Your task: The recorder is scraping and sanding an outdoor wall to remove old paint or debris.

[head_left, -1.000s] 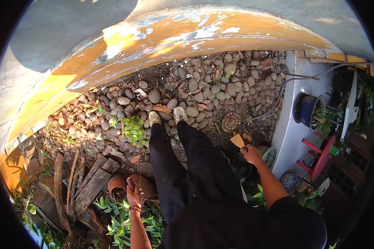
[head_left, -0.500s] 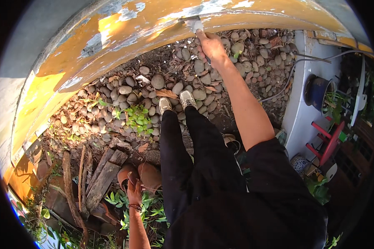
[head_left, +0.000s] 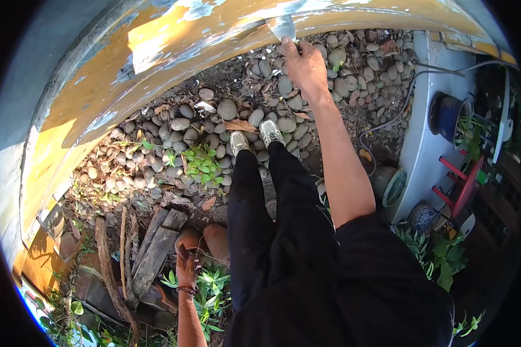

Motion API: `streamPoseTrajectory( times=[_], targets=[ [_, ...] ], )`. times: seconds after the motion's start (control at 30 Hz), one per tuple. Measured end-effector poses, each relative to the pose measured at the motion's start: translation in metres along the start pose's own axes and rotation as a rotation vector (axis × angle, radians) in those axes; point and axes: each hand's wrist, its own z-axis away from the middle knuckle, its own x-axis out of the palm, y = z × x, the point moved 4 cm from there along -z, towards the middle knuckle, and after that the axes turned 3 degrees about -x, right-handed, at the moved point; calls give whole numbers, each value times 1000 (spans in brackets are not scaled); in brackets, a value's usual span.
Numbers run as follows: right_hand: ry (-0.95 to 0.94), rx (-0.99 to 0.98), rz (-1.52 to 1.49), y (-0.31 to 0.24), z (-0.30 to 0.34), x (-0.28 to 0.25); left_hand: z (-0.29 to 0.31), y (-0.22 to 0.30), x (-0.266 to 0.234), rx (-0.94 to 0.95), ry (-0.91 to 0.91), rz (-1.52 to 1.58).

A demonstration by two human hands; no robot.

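Note:
A putty knife [head_left: 282,27] with a wide pale metal blade is in my right hand [head_left: 308,68], which is closed round its handle. The blade lies at the lower part of a yellow wall [head_left: 214,49] whose paint is peeling in grey and white patches. Most of the handle is hidden by my fingers. My left hand [head_left: 186,270], with a beaded bracelet at the wrist, hangs low with its fingers loosely apart and nothing visible in them. It is nearest to a terracotta pot [head_left: 189,238], in front of a second terracotta pot [head_left: 216,242].
Rounded stones [head_left: 179,124] cover the ground around my shoes [head_left: 271,132]. Weathered wood [head_left: 156,248] lies at the left, beside leafy plants [head_left: 213,292]. To the right are a grey hose [head_left: 382,126], a white ledge [head_left: 419,139], a blue pot [head_left: 447,115] and a red stool [head_left: 468,186].
The putty knife has shifted slightly right and more of its blade face shows. The whole view has moved a little. My left hand stays low by the pots.

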Motion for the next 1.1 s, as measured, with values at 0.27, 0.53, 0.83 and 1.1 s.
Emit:
streamPoseTrajectory(
  times=[0.27, 0.53, 0.83, 1.1],
  targets=[
    [52, -35, -115, 35, 4, 44, -46, 40, -38, 66, -75, -156],
    [6, 305, 114, 242, 156, 32, -75, 103, -49, 242, -77, -464],
    [14, 800, 67, 441, 368, -33, -113, 144, -54, 135, -58, -621],
    [288, 995, -267, 432, 452, -103, -131, 144, -24, 98, -180, -698]
  ],
)
